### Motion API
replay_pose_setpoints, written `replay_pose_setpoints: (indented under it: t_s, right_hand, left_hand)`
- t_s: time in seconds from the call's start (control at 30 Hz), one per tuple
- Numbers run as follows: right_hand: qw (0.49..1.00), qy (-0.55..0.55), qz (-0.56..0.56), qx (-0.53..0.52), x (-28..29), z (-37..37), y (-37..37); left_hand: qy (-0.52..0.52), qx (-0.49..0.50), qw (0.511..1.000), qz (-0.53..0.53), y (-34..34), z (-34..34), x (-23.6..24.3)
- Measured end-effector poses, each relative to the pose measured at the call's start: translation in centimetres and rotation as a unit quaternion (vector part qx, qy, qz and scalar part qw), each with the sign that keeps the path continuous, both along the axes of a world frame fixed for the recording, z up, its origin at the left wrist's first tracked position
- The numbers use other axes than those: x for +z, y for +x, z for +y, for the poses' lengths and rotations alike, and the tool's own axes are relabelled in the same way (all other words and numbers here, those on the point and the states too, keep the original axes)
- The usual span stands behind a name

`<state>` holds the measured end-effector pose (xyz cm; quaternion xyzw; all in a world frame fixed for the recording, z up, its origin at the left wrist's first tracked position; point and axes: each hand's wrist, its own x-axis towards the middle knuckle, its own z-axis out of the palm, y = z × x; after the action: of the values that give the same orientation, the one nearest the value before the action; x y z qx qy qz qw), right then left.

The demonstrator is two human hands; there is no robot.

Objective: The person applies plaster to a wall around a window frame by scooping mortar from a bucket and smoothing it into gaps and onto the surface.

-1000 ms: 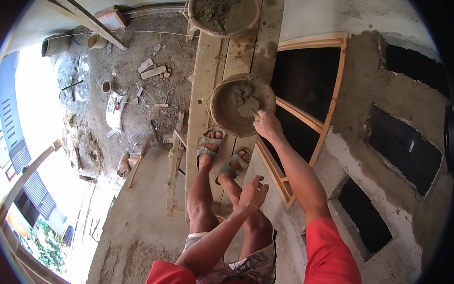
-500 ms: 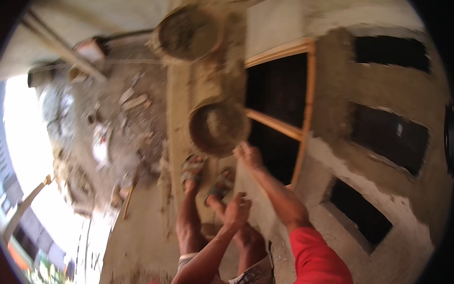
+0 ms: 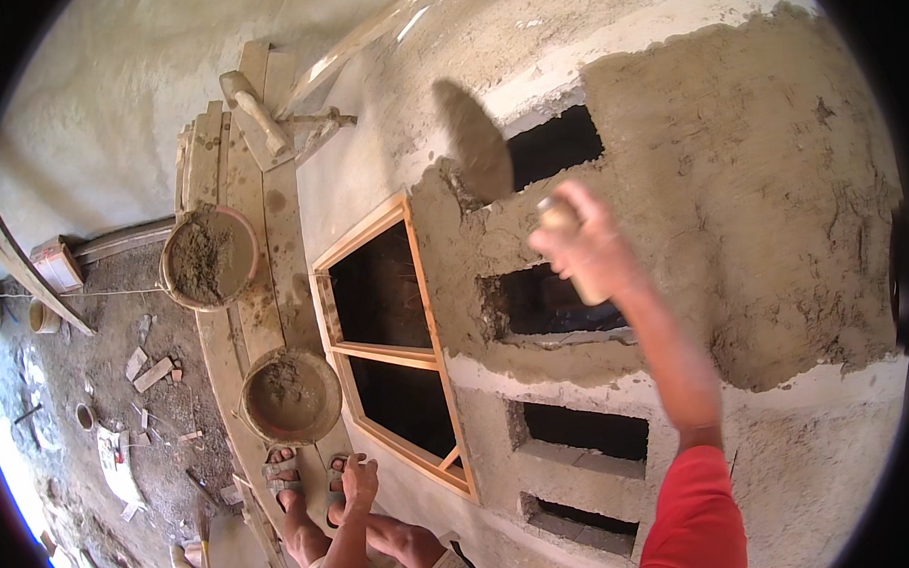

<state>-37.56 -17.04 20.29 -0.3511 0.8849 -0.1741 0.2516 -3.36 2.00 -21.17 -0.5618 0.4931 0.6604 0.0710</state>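
My right hand (image 3: 588,244) is raised before the plastered wall (image 3: 723,225), closed on the wooden handle of a trowel. The trowel's blade (image 3: 475,143), blurred and coated with grey mortar, is beside the uppermost dark opening (image 3: 560,145); whether it touches the wall I cannot tell. My left hand (image 3: 359,480) hangs low in front of my legs, empty with loosely bent fingers apart, just below the nearer bucket of mortar (image 3: 308,394). That bucket stands on wooden planks (image 3: 276,320) by my sandalled feet.
A second mortar bucket (image 3: 193,258) and wooden offcuts (image 3: 263,115) lie along the planks. A wooden window frame (image 3: 426,315) is in the wall, near more dark openings (image 3: 580,430). Lower down at the left are rubble-strewn ground (image 3: 97,367), leaning boards and a string (image 3: 94,293).
My right hand has lifted the trowel out of the nearer bucket and up to the wall. The view has turned toward the wall. My left hand stays low.
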Motion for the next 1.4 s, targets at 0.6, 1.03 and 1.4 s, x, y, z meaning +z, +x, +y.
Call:
replay_pose_setpoints:
  t_s: [0.6, 1.03, 1.4]
  right_hand:
    - [0.917, -0.151, 0.334, -0.158, 17.7, 3.8, -9.8]
    - [0.981, 0.172, -0.081, 0.039, -9.8, 5.0, -0.9]
    - [0.904, 0.333, 0.010, 0.269, -41.5, 12.3, 18.1]
  left_hand:
    - [-0.024, 0.000, 1.000, 0.000, -1.9, 0.1, -2.0]
    - [0.039, 0.022, 0.999, 0.013, -1.1, 1.7, -0.8]
    - [0.106, 0.069, 0.992, 0.000, 4.8, 4.4, 0.1]
